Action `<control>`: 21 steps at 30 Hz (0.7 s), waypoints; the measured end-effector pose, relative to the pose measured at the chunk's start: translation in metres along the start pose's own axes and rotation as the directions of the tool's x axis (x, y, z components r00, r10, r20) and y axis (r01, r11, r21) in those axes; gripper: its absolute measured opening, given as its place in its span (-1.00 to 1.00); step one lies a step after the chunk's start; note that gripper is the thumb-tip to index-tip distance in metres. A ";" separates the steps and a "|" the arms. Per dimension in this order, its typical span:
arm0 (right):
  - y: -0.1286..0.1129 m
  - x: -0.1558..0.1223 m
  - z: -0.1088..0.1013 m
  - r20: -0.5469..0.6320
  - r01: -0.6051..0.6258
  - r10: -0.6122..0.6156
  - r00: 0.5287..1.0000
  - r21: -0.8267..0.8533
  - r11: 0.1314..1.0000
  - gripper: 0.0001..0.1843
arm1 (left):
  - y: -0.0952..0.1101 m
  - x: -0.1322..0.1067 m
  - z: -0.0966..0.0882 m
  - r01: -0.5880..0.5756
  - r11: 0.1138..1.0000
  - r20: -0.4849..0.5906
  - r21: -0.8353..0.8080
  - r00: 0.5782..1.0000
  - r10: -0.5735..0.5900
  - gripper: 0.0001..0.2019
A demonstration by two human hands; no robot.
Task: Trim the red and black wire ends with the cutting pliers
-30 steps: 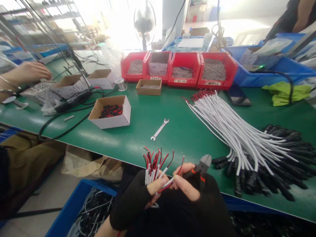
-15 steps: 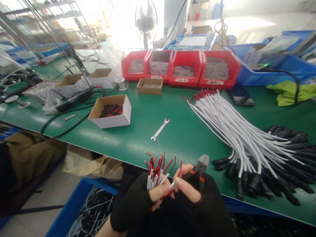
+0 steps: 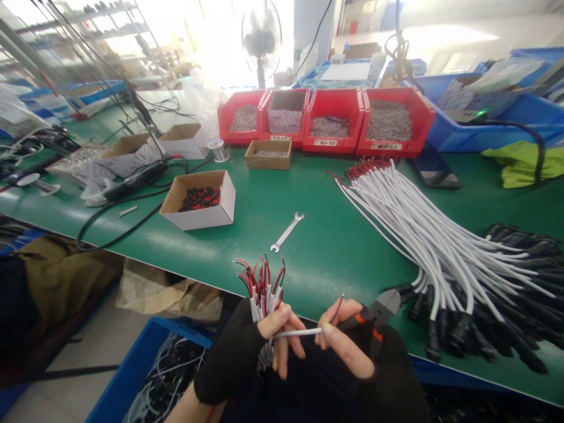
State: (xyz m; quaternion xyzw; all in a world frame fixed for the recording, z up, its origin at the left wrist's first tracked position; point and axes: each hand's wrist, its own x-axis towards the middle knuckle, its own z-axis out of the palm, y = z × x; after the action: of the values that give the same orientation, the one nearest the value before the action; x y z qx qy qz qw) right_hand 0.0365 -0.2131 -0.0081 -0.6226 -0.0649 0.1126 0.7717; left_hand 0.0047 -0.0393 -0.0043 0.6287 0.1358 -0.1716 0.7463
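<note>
One white cable (image 3: 297, 332) has been drawn sideways out of the wire bundle (image 3: 263, 294) gripped in the left hand (image 3: 247, 358); the right hand (image 3: 356, 352) pinches its end (cutters (image 3: 379, 306) also held), above the desk (image 3: 335, 247) edge.

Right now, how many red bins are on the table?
4, side by side along the table's far edge: first, second, third, fourth. More could be hidden out of view.

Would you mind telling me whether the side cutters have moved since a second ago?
Yes. The side cutters in the right hand moved right, toward the black connectors at the table edge.
</note>
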 end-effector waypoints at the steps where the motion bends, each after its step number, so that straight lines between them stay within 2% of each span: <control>1: -0.003 0.000 0.000 0.001 0.031 -0.031 1.000 -0.032 0.999 -0.85 | 0.003 0.000 0.001 0.011 1.000 0.016 -0.020 1.000 -0.011 -0.54; 3: -0.010 -0.001 0.004 -0.001 0.070 -0.071 0.997 -0.103 0.992 -0.84 | 0.007 -0.002 0.003 0.029 0.999 0.023 -0.034 0.999 -0.028 -0.55; 5: -0.016 -0.003 0.011 -0.026 0.066 -0.072 0.997 -0.189 0.980 -0.85 | 0.007 -0.004 0.004 0.020 1.000 -0.069 -0.015 0.997 -0.021 -0.62; 7: -0.018 -0.006 0.020 -0.061 -0.030 0.017 0.998 -0.225 0.974 -0.82 | 0.005 -0.006 0.005 0.009 1.000 -0.180 0.021 0.984 -0.005 -0.66; 8: -0.016 -0.008 0.024 -0.062 -0.097 0.086 0.994 -0.200 0.975 -0.80 | 0.004 -0.006 0.005 0.012 0.999 -0.189 0.047 0.982 -0.003 -0.65; 11: -0.006 -0.012 0.030 0.016 -0.220 0.222 0.975 -0.062 0.973 -0.78 | 0.002 -0.005 0.004 0.012 0.993 -0.067 0.117 0.998 -0.004 -0.48; 15: 0.001 -0.006 0.022 0.016 -0.201 0.202 0.979 -0.049 0.978 -0.83 | 0.001 -0.004 0.002 0.008 0.992 -0.026 0.127 1.000 -0.005 -0.44; 18: -0.006 0.004 0.012 0.034 -0.146 0.147 0.989 -0.044 0.988 -0.79 | -0.001 -0.004 0.002 0.005 0.990 -0.002 0.140 1.000 -0.005 -0.44; 21: -0.014 0.008 0.011 0.035 -0.181 0.180 0.983 0.044 0.982 -0.86 | 0.000 -0.002 0.002 0.008 0.983 0.020 0.185 1.000 -0.012 -0.41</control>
State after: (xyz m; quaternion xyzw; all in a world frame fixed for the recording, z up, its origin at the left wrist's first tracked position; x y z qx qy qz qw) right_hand 0.0431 -0.2035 0.0077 -0.6058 -0.0173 0.1930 0.7717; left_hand 0.0027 -0.0414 -0.0027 0.6928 0.1146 -0.1940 0.6851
